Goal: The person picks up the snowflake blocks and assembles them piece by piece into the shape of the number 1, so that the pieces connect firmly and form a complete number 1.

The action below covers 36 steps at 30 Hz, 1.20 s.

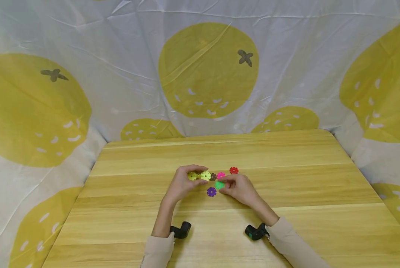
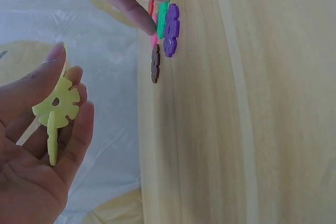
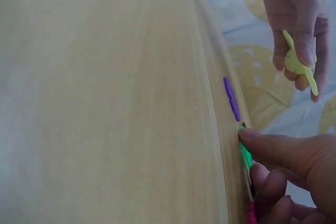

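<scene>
My left hand (image 1: 179, 183) holds pale yellow notched snowflake discs (image 1: 205, 175) between thumb and fingers, raised above the table. In the left wrist view, one yellow disc (image 2: 65, 101) faces the camera and another (image 2: 52, 142) is slotted into it at right angles. My right hand (image 1: 240, 190) pinches a green snowflake disc (image 1: 218, 185) low at the tabletop, thumb and fingertips at its edges. Close around it lie a purple disc (image 1: 211, 192), a brown disc (image 1: 214, 176) and a pink disc (image 1: 221, 175), partly covered by the fingers.
A red disc (image 1: 234, 170) lies just beyond my right hand. The wooden table (image 1: 287, 163) ends at a white curtain (image 1: 126, 74) printed with yellow fruit, which also hangs at both sides. Black wrist-worn devices (image 1: 256, 232) sit by both sleeves.
</scene>
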Motion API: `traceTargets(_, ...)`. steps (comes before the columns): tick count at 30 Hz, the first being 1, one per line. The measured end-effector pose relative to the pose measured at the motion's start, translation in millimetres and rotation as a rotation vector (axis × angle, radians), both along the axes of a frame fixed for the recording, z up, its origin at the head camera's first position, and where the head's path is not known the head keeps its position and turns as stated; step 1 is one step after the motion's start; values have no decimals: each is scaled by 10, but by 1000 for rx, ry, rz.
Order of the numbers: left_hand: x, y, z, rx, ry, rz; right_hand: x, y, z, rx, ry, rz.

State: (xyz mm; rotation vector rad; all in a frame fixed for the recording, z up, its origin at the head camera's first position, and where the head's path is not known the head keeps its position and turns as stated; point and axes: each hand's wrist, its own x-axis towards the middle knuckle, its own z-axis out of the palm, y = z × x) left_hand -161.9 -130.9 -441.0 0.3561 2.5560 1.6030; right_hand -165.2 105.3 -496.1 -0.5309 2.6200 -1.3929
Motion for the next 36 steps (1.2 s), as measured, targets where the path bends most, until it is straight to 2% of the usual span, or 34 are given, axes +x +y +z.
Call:
traceTargets(10, -3, -13, 6, -17, -4, -11, 13, 1, 48, 111, 31, -71)
traceTargets(14, -1, -14, 11, -22, -5, -25, 21, 4, 71, 156, 52, -66)
traceTargets(22, -3, -19, -1, -27, -13, -39, 6, 10, 102, 175, 73, -54)
traceTargets(27, -4, -20, -8, -20, 5, -61, -8, 36, 117, 22, 63, -1)
traceTargets(32, -8, -23, -3, 9, 18, -73, -3, 56, 175, -295, -73, 48)
traceTargets(34, -8, -23, 1, 24, 14, -79, 0, 55, 210, -400, -125, 52)
traceTargets(36, -9, -21, 0, 38, 15, -94, 5, 51, 238, -464, -140, 45)
